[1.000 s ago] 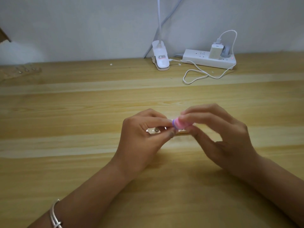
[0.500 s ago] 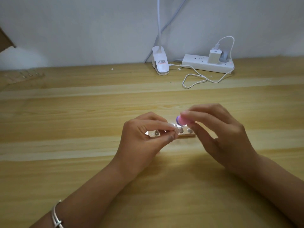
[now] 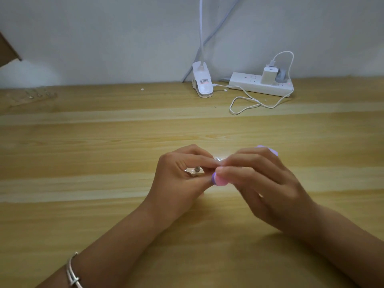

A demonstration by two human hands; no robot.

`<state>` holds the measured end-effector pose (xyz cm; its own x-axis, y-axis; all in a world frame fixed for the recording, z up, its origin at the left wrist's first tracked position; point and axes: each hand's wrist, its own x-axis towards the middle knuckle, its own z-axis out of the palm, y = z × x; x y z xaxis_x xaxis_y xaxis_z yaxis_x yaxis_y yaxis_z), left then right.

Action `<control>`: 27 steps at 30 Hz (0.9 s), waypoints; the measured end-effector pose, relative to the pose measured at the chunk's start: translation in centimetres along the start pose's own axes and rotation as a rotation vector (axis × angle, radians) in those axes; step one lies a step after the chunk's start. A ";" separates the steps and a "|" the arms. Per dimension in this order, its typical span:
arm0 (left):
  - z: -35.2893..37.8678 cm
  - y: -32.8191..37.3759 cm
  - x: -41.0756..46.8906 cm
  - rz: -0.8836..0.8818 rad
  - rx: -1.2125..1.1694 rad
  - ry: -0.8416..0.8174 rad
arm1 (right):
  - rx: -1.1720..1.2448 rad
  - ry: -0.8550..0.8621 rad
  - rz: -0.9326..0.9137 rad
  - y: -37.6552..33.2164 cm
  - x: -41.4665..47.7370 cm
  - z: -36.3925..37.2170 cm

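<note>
Pale wooden desk (image 3: pixel 104 142) fills your view, and the work sits well in front of the clip lamp (image 3: pixel 202 84), on your side of it and a little to its right. Your left hand (image 3: pixel 178 179) has thumb and forefinger curled tight on a small stud strip (image 3: pixel 195 171), of which one shiny metal stud shows bare in the gap of the grip. Your right hand (image 3: pixel 264 183) pinches a pink disc (image 3: pixel 219 179) with a purple edge between thumb and fingertips, and the disc touches the left fingertips at the strip's right end. By the look of it the disc is brought up but not yet pressed home, so seating it is the step in hand. At least the bare stud is left to cover. How many studs lie under your fingers I cannot tell, since both hands hide that end. A purple piece (image 3: pixel 270 150) peeks out just behind the right hand, towards the lamp. Right of the lamp, against the wall, lies a power strip (image 3: pixel 249 85) with a charger (image 3: pixel 269 75) and a looped white cable (image 3: pixel 245 102). A bracelet (image 3: pixel 72 273) rings your left wrist, farthest from the lamp.
</note>
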<state>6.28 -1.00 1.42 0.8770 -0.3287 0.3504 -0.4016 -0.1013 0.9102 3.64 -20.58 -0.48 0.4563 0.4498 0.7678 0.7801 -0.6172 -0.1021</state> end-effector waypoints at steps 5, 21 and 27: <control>0.0 -0.1 0.1 -0.032 -0.032 0.000 | -0.020 0.098 0.134 1.0 0.2 -0.7; -0.2 0.0 0.1 -0.037 -0.080 -0.019 | -0.064 0.024 0.105 1.5 0.1 -1.1; 0.0 0.1 -0.1 -0.059 -0.048 -0.019 | -0.055 -0.005 0.002 0.1 0.0 -0.6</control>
<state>6.17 -1.00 1.43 0.8937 -0.3408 0.2917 -0.3354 -0.0758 0.9390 3.50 -21.05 -0.07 0.4597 0.4516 0.7647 0.7549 -0.6522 -0.0686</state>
